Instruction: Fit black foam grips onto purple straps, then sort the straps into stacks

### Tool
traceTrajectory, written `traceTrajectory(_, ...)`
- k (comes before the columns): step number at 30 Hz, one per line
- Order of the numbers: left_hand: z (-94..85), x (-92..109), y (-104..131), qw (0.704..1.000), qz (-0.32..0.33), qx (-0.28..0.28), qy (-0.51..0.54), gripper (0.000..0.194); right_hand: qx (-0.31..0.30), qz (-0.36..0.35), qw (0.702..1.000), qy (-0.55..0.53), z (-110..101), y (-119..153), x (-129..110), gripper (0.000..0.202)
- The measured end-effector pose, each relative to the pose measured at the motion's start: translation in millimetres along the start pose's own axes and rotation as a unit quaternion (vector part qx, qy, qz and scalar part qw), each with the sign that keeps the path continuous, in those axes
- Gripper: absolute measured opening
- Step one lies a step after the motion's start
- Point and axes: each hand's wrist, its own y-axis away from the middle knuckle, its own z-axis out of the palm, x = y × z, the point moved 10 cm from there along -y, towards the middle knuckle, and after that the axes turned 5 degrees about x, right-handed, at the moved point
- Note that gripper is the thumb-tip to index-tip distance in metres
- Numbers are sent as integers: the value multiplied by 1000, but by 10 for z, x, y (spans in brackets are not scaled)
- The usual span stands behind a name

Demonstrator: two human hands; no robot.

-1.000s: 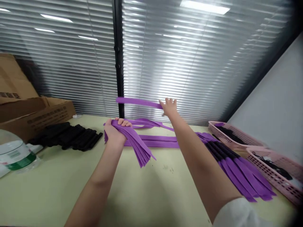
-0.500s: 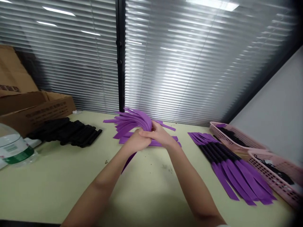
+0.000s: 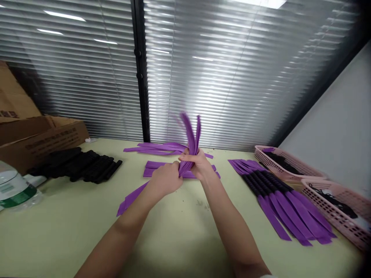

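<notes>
A bundle of purple strips [image 3: 189,133] stands up out of my two hands over the middle of the table. My right hand [image 3: 197,163] is closed round its middle, thumb across the front. Lower down, my left hand [image 3: 167,178] grips the same bundle in a fist. The bundle's lower ends [image 3: 131,199] stick out to the left below my left wrist. Under and behind my hands lie more purple strips: a flat stack [image 3: 153,169] partly hidden by the hands, and a loose spread [image 3: 158,148] farther back.
At right lie purple strips with black wrapped middles [image 3: 268,183], beside two pink baskets [image 3: 321,197] holding dark items. On the left are black sleeve-like pieces [image 3: 84,164], a cardboard box [image 3: 58,137] and a plastic bottle [image 3: 17,189]. Window blinds [image 3: 232,88] rise behind the table.
The bundle, earlier drooping to the left in a wide fan, now points upward and looks narrower. My hands have moved slightly apart along it, and its lower ends now show farther left.
</notes>
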Motion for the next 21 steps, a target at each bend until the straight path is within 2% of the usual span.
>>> traceTrajectory(3,-2,-33,-19,1000,-4,-23,-14,12,60,-99,989,-90,-157,-22,-192,45)
traceTrajectory(5,-19,-19,-69,999,5,-5,49,14,92,-129,980,-121,-235,-44,-284,42)
traceTrajectory(7,-31,40,-127,987,28,22,155,18,102,-152,976,-117,-224,-64,-425,40)
traceTrajectory(9,-30,107,-172,960,51,43,273,27,79,-180,977,-77,-85,-61,-636,38)
traceTrajectory(12,6,162,-215,897,63,49,436,36,-3,-208,978,35,318,-11,-910,36)
traceTrajectory(14,52,190,-226,849,86,40,519,36,-48,-216,969,106,553,38,-981,40)
traceTrajectory(16,131,180,-227,814,117,31,569,37,-68,-228,959,154,675,76,-983,43)
traceTrajectory(18,287,103,-230,800,127,24,586,39,-74,-239,953,172,693,89,-942,45)
traceTrajectory(21,590,-34,-232,814,117,7,569,42,-66,-241,954,162,615,60,-890,46)
